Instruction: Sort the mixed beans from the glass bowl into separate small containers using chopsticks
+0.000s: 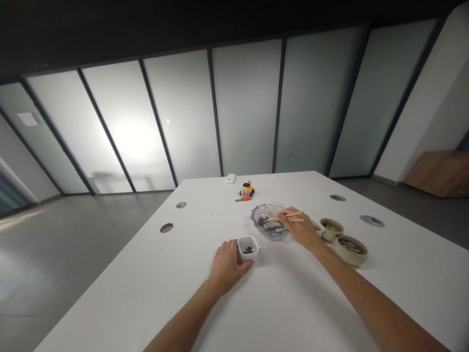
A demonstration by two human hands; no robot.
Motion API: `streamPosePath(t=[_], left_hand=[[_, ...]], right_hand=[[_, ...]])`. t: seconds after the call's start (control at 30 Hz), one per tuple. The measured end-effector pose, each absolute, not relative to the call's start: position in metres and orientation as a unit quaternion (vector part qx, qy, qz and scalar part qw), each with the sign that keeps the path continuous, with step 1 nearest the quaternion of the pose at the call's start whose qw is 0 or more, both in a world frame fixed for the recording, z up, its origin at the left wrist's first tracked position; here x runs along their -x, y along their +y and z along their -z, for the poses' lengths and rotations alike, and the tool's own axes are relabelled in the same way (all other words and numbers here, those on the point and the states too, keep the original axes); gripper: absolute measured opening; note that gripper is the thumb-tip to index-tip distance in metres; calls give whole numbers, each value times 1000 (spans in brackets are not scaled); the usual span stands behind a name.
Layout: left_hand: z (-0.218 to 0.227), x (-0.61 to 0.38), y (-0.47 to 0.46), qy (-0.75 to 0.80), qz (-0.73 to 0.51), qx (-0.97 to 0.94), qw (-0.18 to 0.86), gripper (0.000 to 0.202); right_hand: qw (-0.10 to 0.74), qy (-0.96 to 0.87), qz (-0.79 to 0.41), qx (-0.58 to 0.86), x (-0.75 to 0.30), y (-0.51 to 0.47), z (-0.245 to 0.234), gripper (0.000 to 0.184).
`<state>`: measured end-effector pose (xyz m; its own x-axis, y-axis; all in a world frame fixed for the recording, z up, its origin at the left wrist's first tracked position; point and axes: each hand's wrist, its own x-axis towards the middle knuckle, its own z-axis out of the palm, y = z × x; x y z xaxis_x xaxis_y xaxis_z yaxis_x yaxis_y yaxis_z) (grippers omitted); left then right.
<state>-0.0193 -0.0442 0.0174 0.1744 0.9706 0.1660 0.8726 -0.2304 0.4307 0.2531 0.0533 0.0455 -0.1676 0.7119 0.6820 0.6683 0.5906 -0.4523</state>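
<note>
My left hand [227,266] is curled around the left side of a small white square cup [248,256], which stands on the table with some small dark pieces at its bottom. Between the fingers of my right hand [296,227] is a pair of light wooden chopsticks [297,220]. Their tips point left into a clear faceted glass bowl [273,235] that holds many small dark pieces. Whether the tips pinch a piece is too small to tell. Part of the bowl's right side is hidden by my right hand.
Right of my right hand stand a white bowl [319,228] and two olive-green bowls, one farther [335,234] and one nearer [350,255]. Behind the glass bowl lie a yellow toy [246,189], an orange toy carrot [245,198] and a white device [230,179]. The white table [190,293] has several round holes.
</note>
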Motion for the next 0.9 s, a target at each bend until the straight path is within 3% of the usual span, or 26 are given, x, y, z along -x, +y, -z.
streamPosePath(t=[0.9], left_hand=[[-16,20,-44,618,-198,-751,122,34]], right_hand=[[493,-744,-77,444,-255,55,-33,51]])
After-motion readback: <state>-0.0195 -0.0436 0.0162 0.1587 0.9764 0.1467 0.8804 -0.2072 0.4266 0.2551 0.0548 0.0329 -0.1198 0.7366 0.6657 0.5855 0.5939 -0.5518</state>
